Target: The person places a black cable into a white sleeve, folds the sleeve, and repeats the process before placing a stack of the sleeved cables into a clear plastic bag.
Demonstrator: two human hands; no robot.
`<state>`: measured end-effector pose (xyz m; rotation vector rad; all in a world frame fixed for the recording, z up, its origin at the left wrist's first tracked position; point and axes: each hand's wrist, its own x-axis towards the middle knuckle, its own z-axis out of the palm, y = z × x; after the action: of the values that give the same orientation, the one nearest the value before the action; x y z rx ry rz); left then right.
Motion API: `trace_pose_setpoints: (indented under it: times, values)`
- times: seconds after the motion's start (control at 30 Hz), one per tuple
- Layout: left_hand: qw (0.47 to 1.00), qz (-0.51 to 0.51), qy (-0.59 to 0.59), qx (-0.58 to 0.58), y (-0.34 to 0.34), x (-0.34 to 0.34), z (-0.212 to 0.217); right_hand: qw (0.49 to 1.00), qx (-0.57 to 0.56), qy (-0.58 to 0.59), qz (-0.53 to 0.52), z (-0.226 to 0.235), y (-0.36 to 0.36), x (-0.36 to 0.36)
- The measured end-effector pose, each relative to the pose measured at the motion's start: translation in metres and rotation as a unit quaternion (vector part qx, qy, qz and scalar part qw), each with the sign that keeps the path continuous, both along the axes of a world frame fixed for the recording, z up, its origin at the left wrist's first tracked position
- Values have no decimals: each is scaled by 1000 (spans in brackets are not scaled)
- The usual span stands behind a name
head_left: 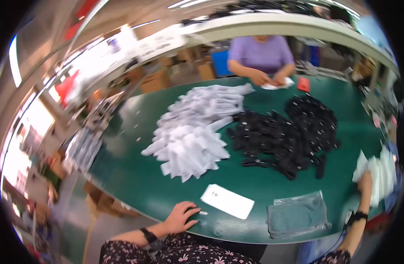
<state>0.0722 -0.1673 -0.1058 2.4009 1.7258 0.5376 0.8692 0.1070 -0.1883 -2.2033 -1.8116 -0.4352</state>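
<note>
White sleeve stack (380,174) at desk's far right, partly cut off by picture rim, blurred; flat white pieces, fanned upright. Right hand (366,181) against stack's left edge, grip hard to make out. Left hand (180,217) flat on green desk (136,176) edge, fingers spread, holding nothing. White envelope (227,201) just beside it; clear bag (297,214) further right. White pile (195,134), black pile (290,134) mid-desk. Another person's hands (268,79) at far side.

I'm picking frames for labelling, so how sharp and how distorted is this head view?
Head view: strong fisheye, the green table edge bows and corners go black; soft motion blur throughout, worst at the left rim; left hand and white envelope readable; ceiling lights glare.
</note>
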Motion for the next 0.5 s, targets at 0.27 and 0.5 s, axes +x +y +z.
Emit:
trace_pose_setpoints:
  times: [0.27, 0.5]
  values:
    - [998, -39, -48, 20, 3, 3, -11, 922, -18, 177, 343, 223, -45, -294]
    - [974, 23, -194, 114, 3, -63, 42, 797, -103, 158, 574, 272, -86, -484]
